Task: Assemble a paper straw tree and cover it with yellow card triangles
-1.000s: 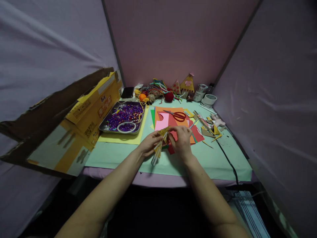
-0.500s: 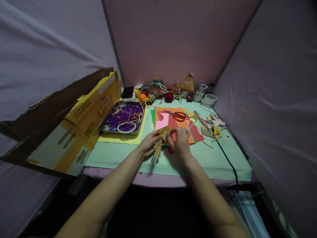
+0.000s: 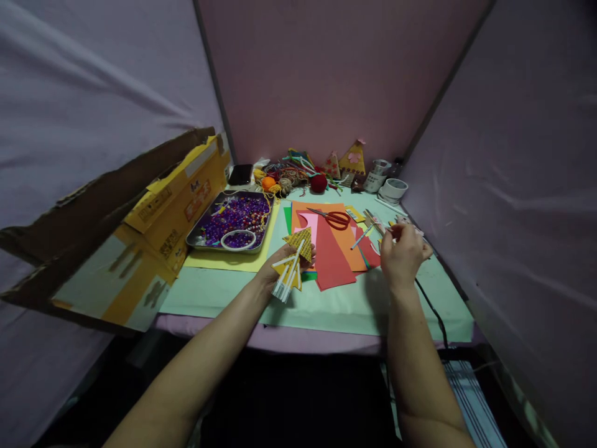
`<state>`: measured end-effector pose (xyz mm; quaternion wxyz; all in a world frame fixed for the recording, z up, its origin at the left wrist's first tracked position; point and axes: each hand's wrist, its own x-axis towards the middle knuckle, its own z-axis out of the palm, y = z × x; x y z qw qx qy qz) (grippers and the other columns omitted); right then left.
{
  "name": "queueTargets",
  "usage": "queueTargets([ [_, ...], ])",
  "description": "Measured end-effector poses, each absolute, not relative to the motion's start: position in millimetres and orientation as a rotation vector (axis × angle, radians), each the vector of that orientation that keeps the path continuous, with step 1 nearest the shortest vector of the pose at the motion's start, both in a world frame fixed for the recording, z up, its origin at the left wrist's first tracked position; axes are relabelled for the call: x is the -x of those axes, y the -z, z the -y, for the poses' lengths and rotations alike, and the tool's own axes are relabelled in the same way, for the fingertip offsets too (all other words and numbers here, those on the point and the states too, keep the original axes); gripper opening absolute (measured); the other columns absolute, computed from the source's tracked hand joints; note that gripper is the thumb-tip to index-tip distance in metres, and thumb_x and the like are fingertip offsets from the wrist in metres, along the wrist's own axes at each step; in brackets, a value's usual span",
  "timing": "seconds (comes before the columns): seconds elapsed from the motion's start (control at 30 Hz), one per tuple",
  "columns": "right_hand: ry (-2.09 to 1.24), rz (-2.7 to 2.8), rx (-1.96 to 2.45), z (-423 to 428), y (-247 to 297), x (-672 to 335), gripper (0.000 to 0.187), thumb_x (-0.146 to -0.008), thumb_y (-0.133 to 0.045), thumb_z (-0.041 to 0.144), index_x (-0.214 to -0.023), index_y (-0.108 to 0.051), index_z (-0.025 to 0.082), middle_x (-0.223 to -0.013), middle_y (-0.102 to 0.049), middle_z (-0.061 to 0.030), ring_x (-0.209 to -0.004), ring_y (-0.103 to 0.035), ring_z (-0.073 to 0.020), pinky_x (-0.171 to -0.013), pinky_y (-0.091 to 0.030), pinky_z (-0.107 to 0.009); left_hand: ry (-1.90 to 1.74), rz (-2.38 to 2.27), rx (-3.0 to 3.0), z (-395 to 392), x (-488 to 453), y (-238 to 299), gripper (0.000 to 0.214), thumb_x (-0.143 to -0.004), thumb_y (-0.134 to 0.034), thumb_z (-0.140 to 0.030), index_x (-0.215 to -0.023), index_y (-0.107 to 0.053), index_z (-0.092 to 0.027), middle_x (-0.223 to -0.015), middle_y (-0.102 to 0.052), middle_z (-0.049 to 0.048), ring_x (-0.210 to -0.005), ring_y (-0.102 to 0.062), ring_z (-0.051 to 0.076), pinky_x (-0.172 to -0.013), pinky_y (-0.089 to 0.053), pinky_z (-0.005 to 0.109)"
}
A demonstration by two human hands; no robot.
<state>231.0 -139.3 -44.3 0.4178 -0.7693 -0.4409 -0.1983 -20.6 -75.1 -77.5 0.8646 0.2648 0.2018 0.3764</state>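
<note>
My left hand [image 3: 272, 266] is closed around a yellow cardboard cutout [image 3: 304, 247] above the near middle of the table. Its pieces are pointed, like a small tree, and white strips [image 3: 286, 286] run along it and fan out at the lower end. Over the right side of the table is my right hand [image 3: 402, 255], raised with its fingers pinched together. What the pinch holds, if anything, is too small to make out. Scraps and a pale stuffed toy lie partly hidden behind it. Coloured paper sheets [image 3: 333, 264] spread between the hands, with red-handled scissors [image 3: 336, 219] on top.
A metal tray [image 3: 198, 247] of purple beads with a white ring [image 3: 238, 240] stands left, beside a cardboard box [image 3: 163, 218]. Yarn balls [image 3: 318, 182], decorated cardboard triangles [image 3: 353, 159] and tape rolls [image 3: 393, 190] line the back. A black cable [image 3: 431, 311] crosses the right edge.
My right hand has left the cutout and moved right, over the scraps. My left hand still holds the cutout, now turned so its white strips show more fully.
</note>
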Motion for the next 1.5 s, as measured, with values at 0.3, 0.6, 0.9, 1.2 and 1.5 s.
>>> queueTargets([
  [0.3, 0.189, 1.549, 1.533, 149.9, 47.0, -152.3, 0.016, -0.084, -0.054, 0.019, -0.099, -0.059, 0.023, -0.101, -0.067, -0.0047, -0.098, -0.055, -0.0242, -0.085, -0.034, -0.039, -0.755, -0.444, -0.594, 72.3, 22.0, 88.3, 0.032, -0.079, -0.066, -0.02, -0.109, -0.061, -0.01, -0.099, -0.072, 0.0125, -0.088, -0.071, 0.021, -0.081, -0.056, 0.032],
  [0.6, 0.077, 1.592, 1.408, 151.6, 44.5, -111.1, 0.013, -0.087, -0.061, 0.022, -0.099, -0.058, 0.023, -0.094, -0.069, -0.002, -0.094, -0.056, -0.0212, -0.087, -0.033, -0.037, -0.813, -0.408, -0.709, 81.3, 21.2, 83.9, 0.038, -0.069, -0.079, -0.022, -0.103, -0.065, -0.015, -0.095, -0.073, 0.007, -0.085, -0.07, 0.018, -0.08, -0.055, 0.027],
  [0.9, 0.172, 1.653, 1.44, 148.8, 53.0, -111.1, 0.015, -0.087, -0.059, 0.019, -0.101, -0.056, 0.023, -0.092, -0.068, -0.0037, -0.096, -0.052, -0.0236, -0.088, -0.03, -0.04, -0.835, -0.431, -0.731, 86.3, 19.3, 76.2, 0.047, -0.056, -0.088, -0.025, -0.097, -0.068, -0.015, -0.092, -0.073, 0.006, -0.075, -0.069, 0.015, -0.078, -0.054, 0.028],
  [1.2, 0.122, 1.695, 1.437, 144.0, 59.7, -117.3, 0.013, -0.087, -0.057, 0.018, -0.098, -0.055, 0.023, -0.091, -0.067, -0.0045, -0.09, -0.051, -0.0238, -0.083, -0.032, -0.039, -0.831, -0.46, -0.752, 88.2, 17.5, 76.0, 0.04, -0.06, -0.086, -0.023, -0.094, -0.067, -0.014, -0.092, -0.073, 0.0065, -0.079, -0.07, 0.018, -0.08, -0.055, 0.031],
  [1.5, 0.131, 1.627, 1.45, 145.1, 63.8, -116.4, 0.017, -0.086, -0.058, 0.017, -0.102, -0.053, 0.022, -0.096, -0.066, -0.0054, -0.095, -0.049, -0.0239, -0.085, -0.033, -0.038, -0.826, -0.467, -0.75, 86.8, 17.6, 78.8, 0.042, -0.06, -0.086, -0.023, -0.096, -0.068, -0.013, -0.097, -0.073, 0.0085, -0.083, -0.07, 0.018, -0.082, -0.054, 0.03],
])
